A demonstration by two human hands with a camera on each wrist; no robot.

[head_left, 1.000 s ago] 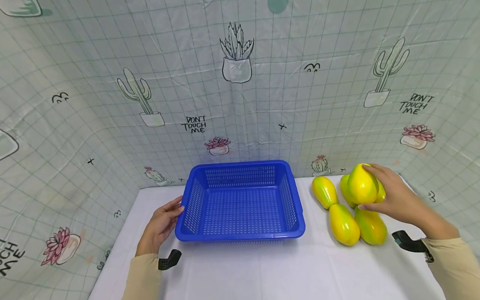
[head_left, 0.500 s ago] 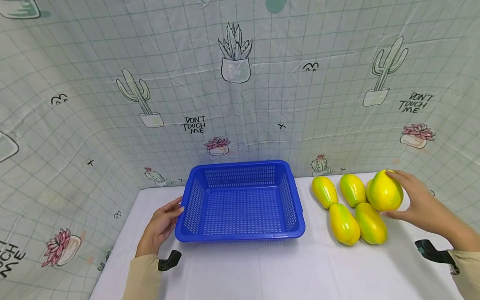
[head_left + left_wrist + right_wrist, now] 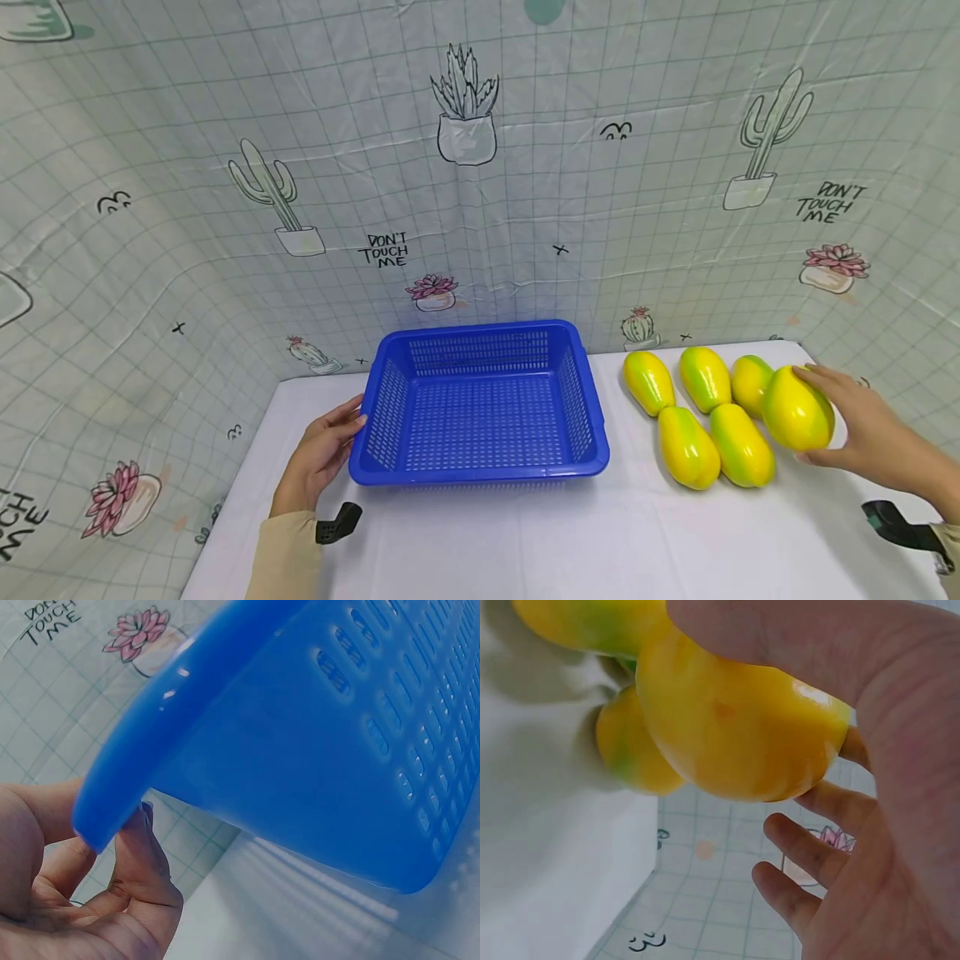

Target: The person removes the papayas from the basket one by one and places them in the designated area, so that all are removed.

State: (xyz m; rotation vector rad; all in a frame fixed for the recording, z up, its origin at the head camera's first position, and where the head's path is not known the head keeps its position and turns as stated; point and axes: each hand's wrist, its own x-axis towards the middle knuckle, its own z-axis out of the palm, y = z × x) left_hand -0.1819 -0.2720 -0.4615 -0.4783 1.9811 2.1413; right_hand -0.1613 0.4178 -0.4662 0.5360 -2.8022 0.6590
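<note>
My left hand (image 3: 318, 458) holds the left rim of a blue plastic basket (image 3: 480, 477); in the left wrist view its fingers (image 3: 146, 862) bend beneath the rim (image 3: 142, 742). Nothing lies in the basket. At the far right, my right hand (image 3: 873, 425) grips a yellow-green papaya (image 3: 797, 408) between thumb and fingers. The right wrist view has this papaya (image 3: 735, 727) close up, the thumb (image 3: 772, 637) across it and the lower fingers off it. In the head view it overlaps a papaya (image 3: 750, 383) behind it.
Several more papayas sit between basket and right hand: two along the back (image 3: 648, 383), (image 3: 705, 379) and two in front (image 3: 688, 448), (image 3: 742, 446). A white cloth covers the table (image 3: 480, 542). A printed curtain (image 3: 525, 208) stands behind and at both sides.
My right hand has carried its papaya rightward and down toward the table, uncovering the papayas behind. The left hand and basket stay put.
</note>
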